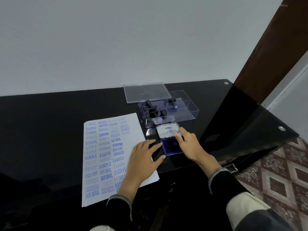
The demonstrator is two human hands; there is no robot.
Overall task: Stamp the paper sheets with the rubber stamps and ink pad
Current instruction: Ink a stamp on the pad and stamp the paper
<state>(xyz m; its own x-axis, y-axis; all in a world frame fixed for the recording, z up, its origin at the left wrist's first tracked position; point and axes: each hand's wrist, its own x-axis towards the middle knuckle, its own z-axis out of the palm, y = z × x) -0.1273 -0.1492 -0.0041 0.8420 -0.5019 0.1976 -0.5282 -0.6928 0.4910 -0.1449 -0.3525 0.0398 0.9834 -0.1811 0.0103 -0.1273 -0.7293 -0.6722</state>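
Observation:
A white paper sheet (106, 157), covered with blue stamped words, lies on the black table. My left hand (145, 157) rests flat on its right edge, fingers spread toward the ink pad. The blue ink pad (170, 147) sits open, its white-labelled lid (166, 130) hinged back behind it. My right hand (188, 144) hovers over the pad and pinches a small stamp with a blue tip (179, 134) between its fingers. A clear plastic box (181, 115) behind the pad holds several black-handled rubber stamps (155, 110).
The clear box lid (146, 92) leans on the box's back left. The black glass table (50, 130) ends at the right edge near a metal stud (281, 128). A wooden door frame (266, 55) and patterned floor (283, 172) lie to the right.

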